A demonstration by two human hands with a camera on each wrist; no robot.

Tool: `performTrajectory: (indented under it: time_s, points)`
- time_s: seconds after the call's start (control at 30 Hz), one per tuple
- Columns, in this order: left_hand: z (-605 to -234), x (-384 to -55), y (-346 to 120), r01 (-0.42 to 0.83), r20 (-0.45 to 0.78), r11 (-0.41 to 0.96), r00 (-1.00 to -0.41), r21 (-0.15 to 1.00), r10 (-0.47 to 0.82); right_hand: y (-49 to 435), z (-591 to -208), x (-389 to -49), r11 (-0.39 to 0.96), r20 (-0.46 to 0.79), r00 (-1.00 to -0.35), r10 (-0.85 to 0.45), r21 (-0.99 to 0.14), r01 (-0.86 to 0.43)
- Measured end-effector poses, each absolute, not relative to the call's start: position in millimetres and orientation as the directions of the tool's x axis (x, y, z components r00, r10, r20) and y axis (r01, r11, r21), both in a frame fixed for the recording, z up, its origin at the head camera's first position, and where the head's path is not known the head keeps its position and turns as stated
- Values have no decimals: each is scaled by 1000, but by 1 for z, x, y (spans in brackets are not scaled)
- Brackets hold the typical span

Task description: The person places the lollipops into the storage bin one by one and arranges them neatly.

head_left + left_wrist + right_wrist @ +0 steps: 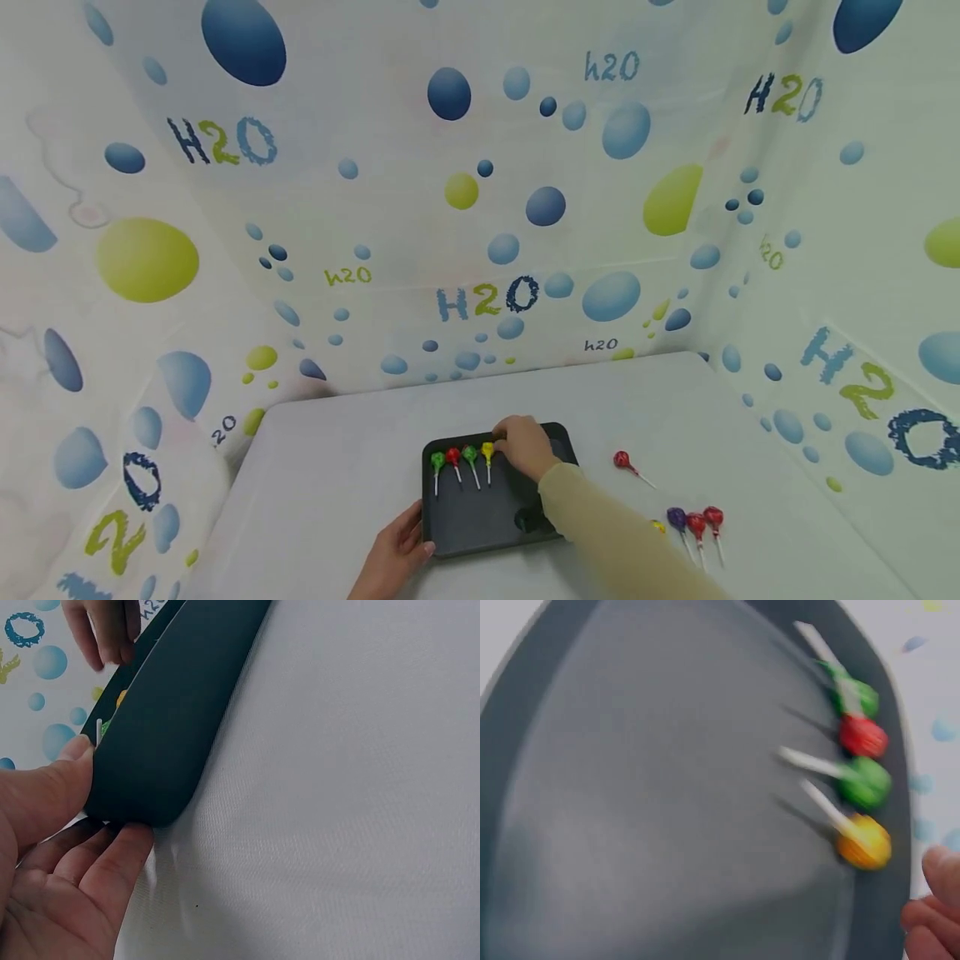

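My left hand grips the near left corner of a dark rectangular tray. In the left wrist view the thumb lies on the rim and the fingers are under the corner. Along the tray's far side lie a green lollipop, a red lollipop, another green lollipop and a yellow lollipop, sticks towards me. My right hand hovers at the far rim, just right of the yellow one. Its fingers are loosely bent, with nothing seen between them in the right wrist view.
Right of the tray, a red lollipop lies alone on the white table. Nearer me are a purple lollipop, two red ones and a yellow one partly hidden by my right sleeve. A dark object shows beside the sleeve.
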State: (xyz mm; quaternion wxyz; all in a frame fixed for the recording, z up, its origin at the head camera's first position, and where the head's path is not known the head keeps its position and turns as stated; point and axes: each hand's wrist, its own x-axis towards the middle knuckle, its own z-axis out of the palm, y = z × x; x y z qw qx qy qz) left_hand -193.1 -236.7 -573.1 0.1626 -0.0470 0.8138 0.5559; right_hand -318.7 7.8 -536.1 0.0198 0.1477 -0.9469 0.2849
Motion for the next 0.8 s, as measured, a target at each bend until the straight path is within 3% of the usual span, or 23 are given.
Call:
performTrajectory:
  time_s: [0.2, 0.5, 0.63, 0.8]
  points:
    - [-572, -195, -236, -259, -319, 405, -944, 877, 86, 89, -498, -333, 732, 165, -958, -236, -617, -287]
    - [-573, -193, -241, -259, -310, 366, -947, 894, 87, 229, -471, -338, 788, 103, -992, -72, -604, -120]
    - [-573, -193, -240, -255, -309, 361, -946, 897, 98, 252, -481, -332, 790, 34, -998, -51, -610, -61]
    - [-573, -194, -236, -259, -316, 368, -943, 893, 103, 248, -504, -321, 797, -58, -995, -77, -603, -27]
